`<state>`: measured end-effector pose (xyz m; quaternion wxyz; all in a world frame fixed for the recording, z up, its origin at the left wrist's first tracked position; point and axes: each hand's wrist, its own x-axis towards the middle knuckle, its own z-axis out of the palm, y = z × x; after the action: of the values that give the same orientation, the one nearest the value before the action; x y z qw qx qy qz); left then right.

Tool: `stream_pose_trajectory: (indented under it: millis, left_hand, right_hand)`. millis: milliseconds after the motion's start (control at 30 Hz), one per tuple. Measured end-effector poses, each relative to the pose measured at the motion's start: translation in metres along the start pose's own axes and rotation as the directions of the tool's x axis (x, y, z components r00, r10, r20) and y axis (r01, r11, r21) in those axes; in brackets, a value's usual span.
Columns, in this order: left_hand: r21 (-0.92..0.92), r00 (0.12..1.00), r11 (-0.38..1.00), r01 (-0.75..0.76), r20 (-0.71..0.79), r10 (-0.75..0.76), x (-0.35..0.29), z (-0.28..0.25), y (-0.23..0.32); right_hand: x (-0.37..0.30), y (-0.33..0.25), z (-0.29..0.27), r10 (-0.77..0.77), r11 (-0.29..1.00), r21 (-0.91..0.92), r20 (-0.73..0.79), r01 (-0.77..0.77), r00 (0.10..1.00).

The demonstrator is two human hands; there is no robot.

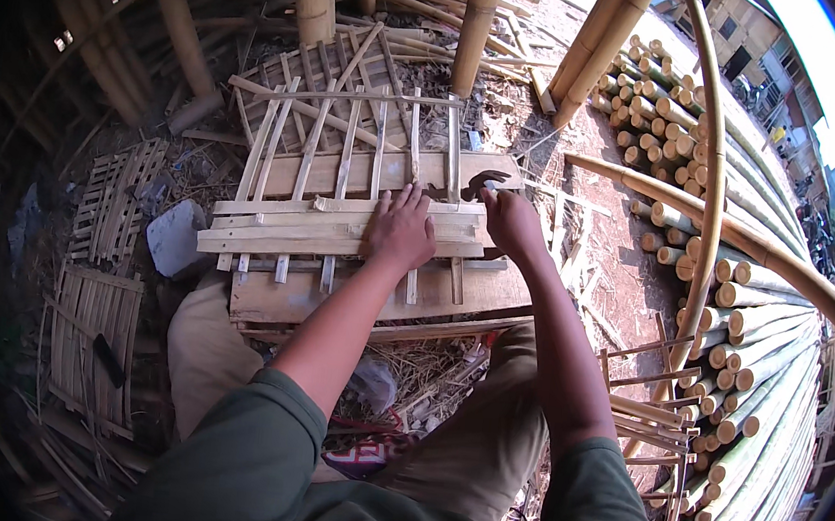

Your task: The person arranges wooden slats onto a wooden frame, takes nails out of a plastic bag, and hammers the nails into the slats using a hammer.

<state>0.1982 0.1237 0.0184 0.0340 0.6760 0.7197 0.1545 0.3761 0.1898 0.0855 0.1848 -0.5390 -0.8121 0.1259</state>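
My left hand [404, 227] lies flat with its fingers spread on a row of pale bamboo slats [289, 233]. These cross several thinner upright strips [347, 148], which a single cross strip [353, 98] joins at the far end. The lattice rests on wide wooden boards [353, 302] in front of my knees. Just right of the slats, my right hand [514, 226] is closed round a hammer [488, 179], whose dark curved head shows beyond the fist. The fist covers most of its handle. Whether the head touches the lattice, I cannot tell.
Cut bamboo poles [743, 322] are stacked high on the right, with a long pole [722, 225] slanting across. Upright bamboo posts [477, 30] stand beyond the boards. At left lie finished-looking slatted panels [93, 345] and a whitish container [176, 237]. Scraps litter the ground.
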Motion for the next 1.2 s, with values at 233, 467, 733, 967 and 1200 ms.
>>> stream_pose_trajectory:
  millis: [233,467,733,967,1200]
  left_hand:
    - [0.006,1.000,1.000,-0.007,-0.029,0.007,0.000,0.006,0.000]
    - [0.061,0.999,0.998,-0.022,-0.024,0.024,0.003,0.010,0.000]
    - [0.070,0.999,0.997,-0.034,-0.014,0.035,0.003,0.012,0.000]
    - [0.025,0.996,0.999,-0.045,-0.073,0.047,0.003,0.014,0.002]
    - [0.033,0.996,0.999,-0.043,-0.081,0.045,0.003,0.016,0.001]
  right_hand:
    - [0.013,-0.003,0.003,-0.010,0.996,-0.093,0.056,0.016,0.998]
    - [0.013,-0.011,0.014,-0.043,0.983,-0.172,0.112,0.062,0.993]
    - [0.041,-0.025,-0.008,-0.077,0.969,-0.228,0.085,0.095,0.993]
    - [0.019,-0.016,0.006,-0.112,0.961,-0.241,0.121,0.139,0.986]
    - [0.039,-0.023,-0.021,0.008,0.981,-0.194,0.124,0.016,0.992]
